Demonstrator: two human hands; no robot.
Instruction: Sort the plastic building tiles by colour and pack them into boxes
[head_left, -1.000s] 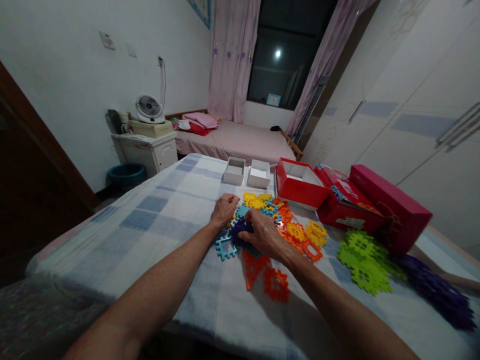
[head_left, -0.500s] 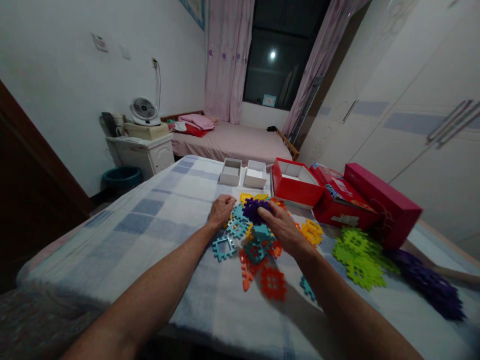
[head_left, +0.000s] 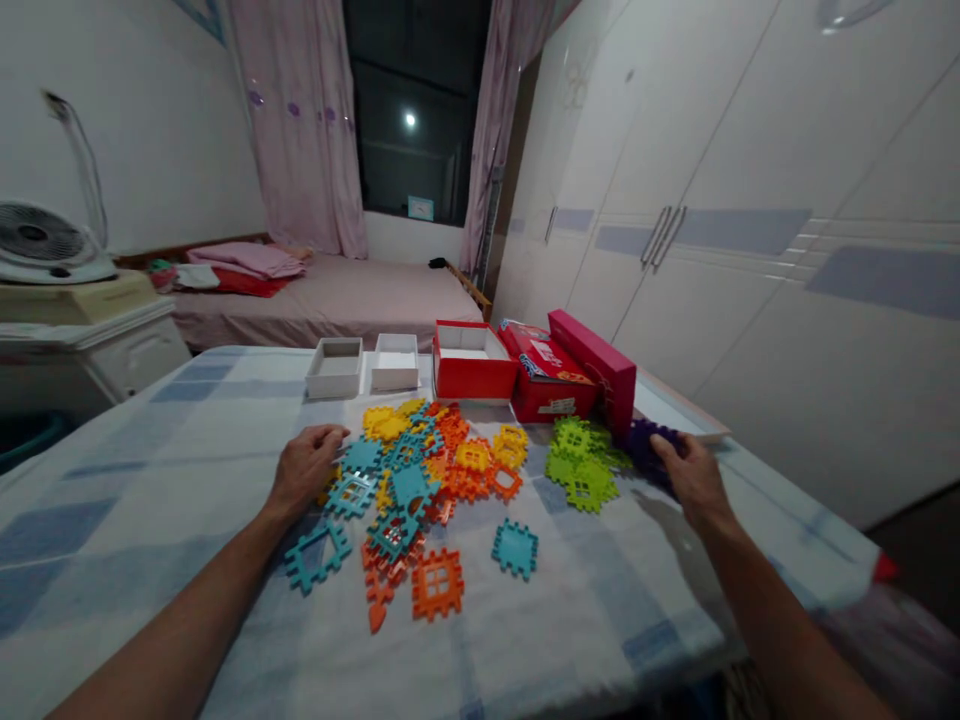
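At the right, my right hand (head_left: 696, 478) is closed, thumb on top, on a purple interlocking plastic piece (head_left: 646, 447) among other purple ones; where the held piece ends and the rest begin is hard to see. My left hand (head_left: 304, 468) rests on the cloth at the left edge of the mixed pile, fingers curled in, with nothing visible in them. The pile holds blue pieces (head_left: 411, 487), yellow pieces (head_left: 386, 424) and orange pieces (head_left: 452, 428). Green pieces (head_left: 583, 465) lie in their own heap just left of the purple ones.
Along the table's far side stand two small white boxes (head_left: 335, 392) (head_left: 394, 379), an open red box (head_left: 474, 380), another red box (head_left: 551, 400) and a long magenta box (head_left: 600, 350). A single blue square (head_left: 515, 548) and an orange window piece (head_left: 438, 584) lie nearer me.
My right hand has carried a purple piece from over the mixed pile rightward to the purple heap. My view has turned right. My left hand stays beside the pile.
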